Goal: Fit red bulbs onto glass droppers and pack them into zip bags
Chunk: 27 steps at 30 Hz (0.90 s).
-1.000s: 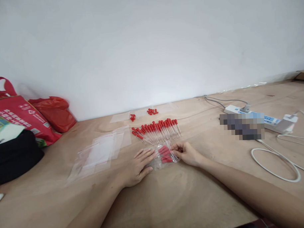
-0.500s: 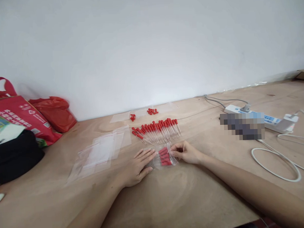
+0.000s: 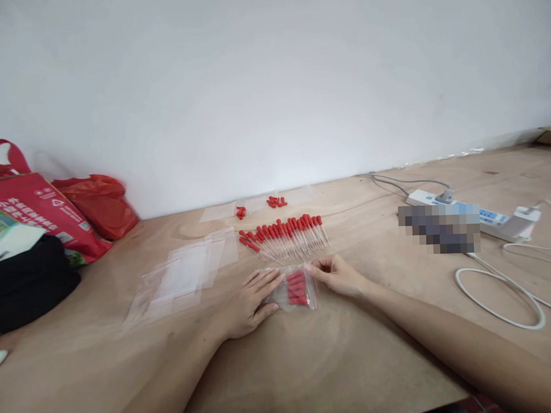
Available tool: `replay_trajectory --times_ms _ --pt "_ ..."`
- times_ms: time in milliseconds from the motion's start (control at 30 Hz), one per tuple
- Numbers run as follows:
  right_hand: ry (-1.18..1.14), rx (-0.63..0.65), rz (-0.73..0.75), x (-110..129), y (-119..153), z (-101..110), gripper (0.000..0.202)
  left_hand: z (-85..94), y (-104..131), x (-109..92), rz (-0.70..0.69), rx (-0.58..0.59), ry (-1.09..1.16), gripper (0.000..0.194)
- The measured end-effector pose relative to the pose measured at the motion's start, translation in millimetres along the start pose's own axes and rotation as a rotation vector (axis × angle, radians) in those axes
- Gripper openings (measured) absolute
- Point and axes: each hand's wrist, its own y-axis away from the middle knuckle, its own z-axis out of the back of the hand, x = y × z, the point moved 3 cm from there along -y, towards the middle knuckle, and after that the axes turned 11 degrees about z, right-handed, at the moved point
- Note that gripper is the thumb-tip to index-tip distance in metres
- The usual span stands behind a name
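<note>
A small clear zip bag [image 3: 311,297] lies on the wooden table with several red rubber bulbs [image 3: 297,288] stacked inside. My left hand [image 3: 256,300] rests flat over the bag's left part, fingers stretched out. At the bag's upper right corner, the thumb and fingertips of my right hand [image 3: 336,275] pinch its edge beside the zip strip. Just beyond the hands is a row of thin, pale droppers [image 3: 299,242] topped with red bulbs, their tips pointing toward me. What lies under my left palm is hidden.
Flat zip bags [image 3: 183,276] overlap at left; loose red bulbs [image 3: 275,201] lie near the wall on more bags. A power strip [image 3: 465,211], cables [image 3: 456,278] and a blurred-out object [image 3: 439,228] are at right. Red bags [image 3: 99,203] and a black item [image 3: 29,287] stand far left.
My right hand's fingertips have moved up and slightly left, to the bag's top corner. The bag's right edge now lies flatter and its zip strip shows. My left hand stays in place.
</note>
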Motion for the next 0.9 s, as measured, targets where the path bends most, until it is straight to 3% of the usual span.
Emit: replay_trajectory --times_ms 167,333,533,667,800,900 --pt "0.051 -0.077 -0.044 -4 2 -6 0.03 1.8 2 2 0.018 -0.083 0.069 0.055" --pt "-0.194 -0.121 -0.134 5 2 -3 0.03 2.4 3 7 0.055 -0.259 0.131 0.044" --pt "-0.398 -0.263 -0.122 7 3 11 0.034 5.6 1 26 0.238 -0.521 0.131 0.031" --pt "-0.517 -0.259 -0.089 4 4 18 0.039 7.7 2 50 0.416 -0.646 0.081 0.028" --pt "-0.398 -0.177 0.074 10 1 51 0.035 11.6 7 73 0.623 -0.661 -0.051 0.032" --pt "-0.287 -0.048 0.064 8 -2 92 0.036 15.9 13 86 0.802 -0.599 -0.148 0.038"
